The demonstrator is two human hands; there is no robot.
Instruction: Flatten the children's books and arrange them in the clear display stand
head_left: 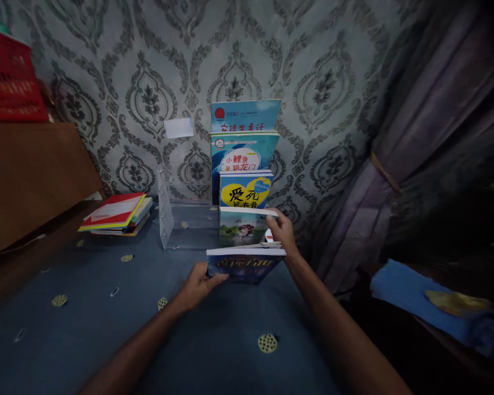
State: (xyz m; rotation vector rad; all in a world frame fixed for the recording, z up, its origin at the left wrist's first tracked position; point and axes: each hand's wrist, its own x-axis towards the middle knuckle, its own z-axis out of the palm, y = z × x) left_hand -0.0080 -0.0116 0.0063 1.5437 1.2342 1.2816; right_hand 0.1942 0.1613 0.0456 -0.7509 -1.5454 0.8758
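My left hand (201,284) grips the left edge of a dark blue book (242,264), its thumb across the front cover. The book stands in front of a clear tiered rack (167,219). My right hand (283,233) is closed on the upper right edge of a green book (241,227) with a girl on its cover. Behind that, in rising tiers, stand a blue and yellow book (245,189), a teal book (242,151) and a light blue book (245,115). A thin edge, partly hidden, shows between the dark blue and green books.
A stack of books (117,214) with a red one on top lies left of the rack. A red basket (14,82) sits on a brown wooden piece (37,175) at far left. Right are a tied purple curtain (389,170) and a blue cloth (415,296). Patterned wallpaper (325,93) rises behind.
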